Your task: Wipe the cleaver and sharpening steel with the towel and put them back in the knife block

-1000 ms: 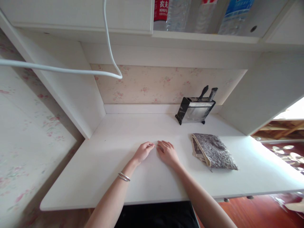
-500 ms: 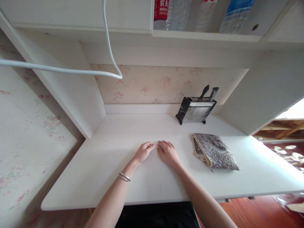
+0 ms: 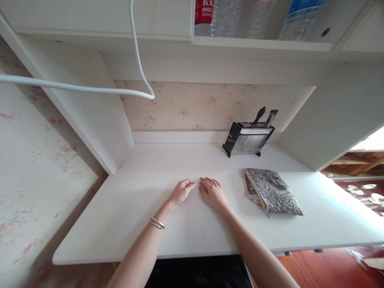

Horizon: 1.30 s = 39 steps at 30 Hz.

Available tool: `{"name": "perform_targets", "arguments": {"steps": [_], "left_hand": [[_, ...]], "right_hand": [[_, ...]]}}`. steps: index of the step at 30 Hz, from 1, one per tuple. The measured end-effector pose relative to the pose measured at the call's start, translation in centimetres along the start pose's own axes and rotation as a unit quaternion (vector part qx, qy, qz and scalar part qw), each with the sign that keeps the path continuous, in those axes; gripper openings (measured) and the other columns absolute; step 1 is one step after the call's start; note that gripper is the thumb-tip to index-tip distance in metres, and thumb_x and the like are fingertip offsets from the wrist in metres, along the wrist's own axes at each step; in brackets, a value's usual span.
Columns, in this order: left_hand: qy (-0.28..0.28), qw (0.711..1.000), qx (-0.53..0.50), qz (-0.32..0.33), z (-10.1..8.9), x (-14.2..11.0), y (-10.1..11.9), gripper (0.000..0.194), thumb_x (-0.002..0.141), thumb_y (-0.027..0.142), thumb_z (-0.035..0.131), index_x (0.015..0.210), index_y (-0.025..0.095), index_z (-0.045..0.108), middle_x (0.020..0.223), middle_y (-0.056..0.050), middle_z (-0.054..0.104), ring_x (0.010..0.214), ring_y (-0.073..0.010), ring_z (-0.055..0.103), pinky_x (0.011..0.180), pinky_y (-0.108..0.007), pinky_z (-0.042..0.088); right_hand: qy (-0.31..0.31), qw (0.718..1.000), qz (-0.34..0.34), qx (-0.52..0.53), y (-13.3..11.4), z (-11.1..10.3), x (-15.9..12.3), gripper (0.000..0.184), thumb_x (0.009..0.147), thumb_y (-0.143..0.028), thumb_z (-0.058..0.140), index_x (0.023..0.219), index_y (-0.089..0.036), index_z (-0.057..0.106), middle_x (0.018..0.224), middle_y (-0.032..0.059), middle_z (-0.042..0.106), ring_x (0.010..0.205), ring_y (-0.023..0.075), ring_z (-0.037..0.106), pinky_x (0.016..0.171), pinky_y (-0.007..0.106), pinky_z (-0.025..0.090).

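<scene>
My left hand (image 3: 181,191) rests on its side on the white desk (image 3: 120,224), a bangle around its wrist. Its fingers are curled together with the thumb against them, and nothing shows in the grip. Just to its right, my right hand (image 3: 212,193) lies palm down on the desk, fingers flat and empty. A small gap separates the two hands. Beyond the right hand lies a folded grey, shaggy cloth (image 3: 271,190) with a beige edge; neither hand touches it.
A black-framed knife block (image 3: 250,138) with two handles sticking up stands at the back right. Plastic bottles (image 3: 226,18) sit on the shelf above. A white cable (image 3: 141,72) hangs across the upper left. White side panels (image 3: 336,108) border the desk.
Both hands have stayed in place on the desk. The camera view has shifted very slightly; nothing was taken hold of or let go.
</scene>
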<state>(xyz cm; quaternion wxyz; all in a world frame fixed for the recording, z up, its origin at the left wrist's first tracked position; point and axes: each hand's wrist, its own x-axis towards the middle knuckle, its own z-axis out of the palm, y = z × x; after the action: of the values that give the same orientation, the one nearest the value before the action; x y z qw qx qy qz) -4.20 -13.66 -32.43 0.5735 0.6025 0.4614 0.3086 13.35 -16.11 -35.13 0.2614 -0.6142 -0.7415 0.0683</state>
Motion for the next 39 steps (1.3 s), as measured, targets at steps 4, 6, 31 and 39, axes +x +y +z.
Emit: {"name": "perform_targets", "arguments": {"steps": [4,6,31,39], "left_hand": [[0.000,1.000,0.000,-0.001,0.0,-0.1,0.1,0.031,0.079,0.044,0.054,0.088,0.016,0.063,0.051,0.008,0.035,0.046,-0.0079,0.029,0.047,-0.022,0.021],[0.000,1.000,0.000,-0.003,0.0,-0.1,0.0,0.030,0.079,0.043,0.055,0.088,0.016,0.063,0.051,0.008,0.035,0.046,-0.0079,0.029,0.047,-0.022,0.021],[-0.001,1.000,-0.015,-0.011,-0.1,0.1,-0.2,0.032,0.078,0.044,0.055,0.091,0.016,0.064,0.050,0.007,0.038,0.044,-0.0080,0.032,0.045,-0.023,0.022],[-0.017,0.998,-0.048,-0.031,-0.3,0.2,-0.3,0.033,0.078,0.050,0.055,0.086,0.018,0.059,0.053,0.009,0.030,0.043,-0.0059,0.026,0.041,-0.020,0.020]], "right_hand": [[0.003,1.000,-0.001,0.000,0.0,-0.1,0.0,0.025,0.090,-0.030,0.049,0.110,-0.027,0.064,0.126,0.0007,0.062,0.122,0.0202,0.050,0.108,0.039,0.030],[0.000,1.000,-0.001,0.000,0.0,-0.1,0.0,0.025,0.090,-0.030,0.049,0.110,-0.027,0.065,0.126,0.0009,0.061,0.122,0.0201,0.050,0.108,0.039,0.030],[-0.135,0.983,0.026,0.123,1.5,-2.6,1.6,0.021,0.078,-0.026,0.065,0.098,-0.026,0.072,0.118,0.0023,0.067,0.111,0.0221,0.059,0.097,0.035,0.044],[0.058,0.981,0.168,0.076,12.4,-14.9,10.6,0.033,0.087,-0.033,0.056,0.108,-0.011,0.068,0.053,0.0032,0.064,0.047,0.0087,0.055,0.052,0.021,0.041]]}}
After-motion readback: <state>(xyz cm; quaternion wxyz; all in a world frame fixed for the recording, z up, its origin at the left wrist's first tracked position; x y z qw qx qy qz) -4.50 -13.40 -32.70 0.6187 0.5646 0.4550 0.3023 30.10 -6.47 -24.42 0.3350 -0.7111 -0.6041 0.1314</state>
